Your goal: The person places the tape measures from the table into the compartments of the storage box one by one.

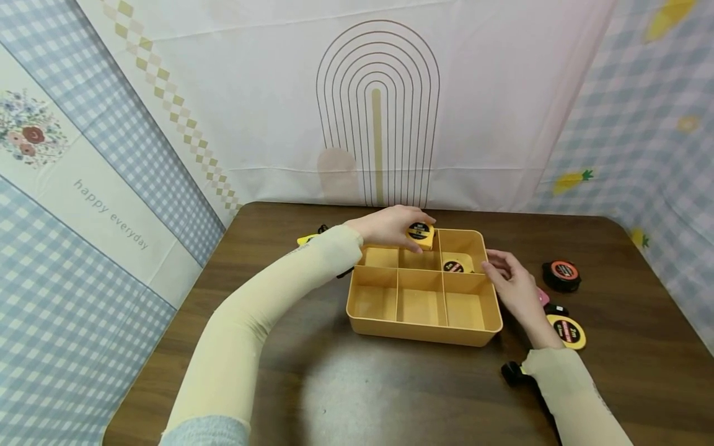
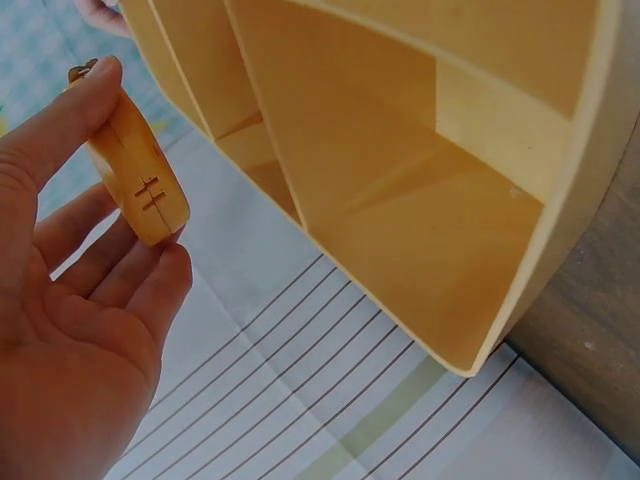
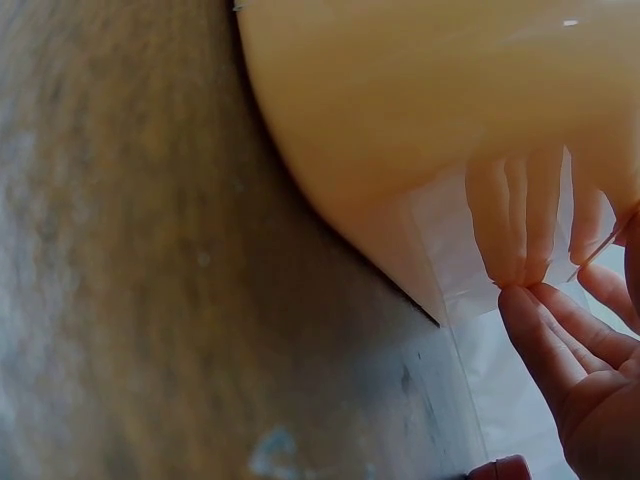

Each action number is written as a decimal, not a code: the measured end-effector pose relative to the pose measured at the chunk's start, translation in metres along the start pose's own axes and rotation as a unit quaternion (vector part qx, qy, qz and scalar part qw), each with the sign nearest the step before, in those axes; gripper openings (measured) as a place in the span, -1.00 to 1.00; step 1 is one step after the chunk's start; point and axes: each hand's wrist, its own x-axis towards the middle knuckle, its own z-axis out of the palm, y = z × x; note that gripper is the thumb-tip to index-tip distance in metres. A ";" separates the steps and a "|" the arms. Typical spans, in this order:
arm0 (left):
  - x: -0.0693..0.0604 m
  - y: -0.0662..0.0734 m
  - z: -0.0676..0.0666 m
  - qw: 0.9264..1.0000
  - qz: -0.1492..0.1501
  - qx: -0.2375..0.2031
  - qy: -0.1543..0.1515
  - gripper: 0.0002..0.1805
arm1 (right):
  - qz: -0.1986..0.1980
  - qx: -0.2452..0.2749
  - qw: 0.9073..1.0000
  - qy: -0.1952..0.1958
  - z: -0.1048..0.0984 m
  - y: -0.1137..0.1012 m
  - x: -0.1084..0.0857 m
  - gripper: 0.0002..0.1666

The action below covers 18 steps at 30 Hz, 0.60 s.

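Observation:
My left hand [image 1: 393,226] pinches a small yellow tape measure [image 1: 421,235] with a black round label, between thumb and fingertips. It is over the back middle compartment of a yellow-orange divided box [image 1: 426,333]. In the left wrist view, the edge of the tape measure [image 2: 145,180] faces the camera, beside the box [image 2: 400,240]. My right hand [image 1: 515,288] holds the box's right side wall, thumb at the rim. In the right wrist view its fingers [image 3: 545,335] touch the shiny outer wall. Another yellow tape measure [image 1: 456,262] lies in the back right compartment.
Right of the box lie a red-and-black tape measure [image 1: 561,275], a yellow one [image 1: 568,331] and a pink thing [image 1: 543,297] partly behind my hand. A black object [image 1: 511,373] is by my right sleeve. Something yellow [image 1: 307,239] shows behind my left arm.

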 end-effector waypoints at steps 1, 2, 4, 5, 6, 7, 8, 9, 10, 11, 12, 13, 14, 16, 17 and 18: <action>0.000 0.000 0.001 1.000 0.001 -0.001 -0.001 -0.19 | 0.001 0.000 1.000 0.000 0.000 0.000 0.000 -0.38; 0.000 0.000 0.002 1.000 0.004 -0.002 -0.002 -0.19 | 0.001 0.001 1.000 0.001 0.000 0.000 -0.001 -0.38; 0.001 0.000 0.004 1.000 0.008 -0.003 -0.004 -0.19 | 0.001 0.002 1.000 0.002 0.000 0.001 0.000 -0.38; 0.001 -0.001 0.005 1.000 0.011 -0.004 -0.005 -0.20 | 0.000 0.002 1.000 0.002 0.000 0.001 0.000 -0.38; 0.001 -0.001 0.006 1.000 0.014 -0.005 -0.005 -0.20 | 0.000 0.004 1.000 0.003 0.000 0.001 0.000 -0.38; 0.001 -0.002 0.007 1.000 0.017 -0.007 -0.006 -0.21 | -0.001 0.006 1.000 0.003 0.000 0.001 0.000 -0.39; 0.002 -0.002 0.008 1.000 0.020 -0.007 -0.006 -0.21 | -0.001 0.007 1.000 0.004 0.000 0.001 0.001 -0.39; 0.002 -0.002 0.009 1.000 0.022 -0.009 -0.006 -0.22 | 0.000 0.007 1.000 0.004 0.000 0.001 0.001 -0.39; 0.002 -0.003 0.010 1.000 0.024 -0.011 -0.006 -0.23 | 0.000 0.008 1.000 0.004 0.000 0.001 0.001 -0.39; 0.002 -0.003 0.010 1.000 0.025 -0.013 -0.006 -0.23 | 0.001 0.008 1.000 0.004 0.000 0.001 0.001 -0.39; 0.002 -0.003 0.011 1.000 0.026 -0.014 -0.005 -0.23 | 0.002 0.008 1.000 0.004 0.000 0.001 0.001 -0.39; 0.002 -0.003 0.012 1.000 0.027 -0.015 -0.004 -0.24 | 0.003 0.008 1.000 0.003 0.000 0.001 0.000 -0.39; 0.002 -0.004 0.012 0.999 0.029 -0.015 -0.004 -0.24 | 0.004 0.008 1.000 0.003 0.000 0.001 0.000 -0.39; 0.002 -0.004 0.013 0.999 0.029 -0.016 -0.005 -0.23 | 0.006 0.007 1.000 0.001 0.000 0.001 0.000 -0.38; 0.003 -0.003 0.014 0.999 0.029 -0.016 -0.006 -0.23 | 0.007 0.007 1.000 0.001 0.000 0.001 0.000 -0.38; 0.003 -0.003 0.014 0.999 0.028 -0.014 -0.008 -0.22 | 0.007 0.008 1.000 0.001 0.000 0.000 0.000 -0.38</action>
